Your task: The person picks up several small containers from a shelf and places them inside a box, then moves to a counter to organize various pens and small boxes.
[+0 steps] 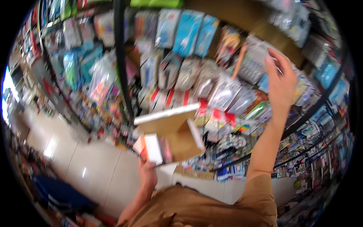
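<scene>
My left hand [148,173] grips the near left corner of an open cardboard box [178,136] with a brown inside and white outer edges. At that corner a small white and orange carton [152,149] stands by my fingers, and a pinkish packet [166,150] lies beside it in the box. My right hand [282,75] is raised at the wall display, thumb and fingers apart, with nothing plainly held. Close to its fingertips hangs a clear-wrapped grey packet [251,63]; blur hides whether they touch.
Bagged goods hang in rows, among them light blue packets [188,32] and clear packs [224,90]. A dark upright post [122,56] divides the display. Several brown cartons [195,172] sit low down. Pale floor tiles [93,167] and a dark blue object [59,190] lie to the left.
</scene>
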Available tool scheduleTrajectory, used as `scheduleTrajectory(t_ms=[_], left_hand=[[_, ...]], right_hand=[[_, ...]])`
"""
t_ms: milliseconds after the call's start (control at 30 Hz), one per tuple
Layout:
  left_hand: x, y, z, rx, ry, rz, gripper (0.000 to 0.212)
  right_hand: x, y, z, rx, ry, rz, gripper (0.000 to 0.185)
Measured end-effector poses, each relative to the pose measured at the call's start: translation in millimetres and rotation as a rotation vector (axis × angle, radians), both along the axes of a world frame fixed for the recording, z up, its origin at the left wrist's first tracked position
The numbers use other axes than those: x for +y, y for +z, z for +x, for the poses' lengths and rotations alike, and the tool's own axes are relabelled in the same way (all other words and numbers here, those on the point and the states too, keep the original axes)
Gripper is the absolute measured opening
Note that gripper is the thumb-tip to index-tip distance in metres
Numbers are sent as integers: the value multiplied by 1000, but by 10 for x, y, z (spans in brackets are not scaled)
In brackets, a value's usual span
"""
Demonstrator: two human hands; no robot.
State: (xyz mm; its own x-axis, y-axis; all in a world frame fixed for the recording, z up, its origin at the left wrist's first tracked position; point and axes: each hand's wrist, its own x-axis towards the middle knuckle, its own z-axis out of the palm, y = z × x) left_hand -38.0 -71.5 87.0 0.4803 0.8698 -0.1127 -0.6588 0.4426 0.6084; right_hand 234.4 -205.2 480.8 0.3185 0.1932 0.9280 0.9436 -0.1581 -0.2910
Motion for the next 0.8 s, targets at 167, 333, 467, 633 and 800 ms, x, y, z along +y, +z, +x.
scheduleTrajectory(t_ms=[167,333,467,633,800], left_hand=[[57,195,33,32,82,-7,42],[78,223,76,53,34,20,40],[7,207,94,38,6,50,40],[-1,81,105,15,-4,17,55],[91,-220,2,23,-31,-26,48]], right_hand=[[-129,-999,-884,660,718,-516,22],[279,-2212,-1166,382,642,-882,31],[728,-2751,-1212,567,327,-1186,59],[909,-3046,-1258,725,345,-1180,88],[996,-3355,-1090,807,532,-1178,80]])
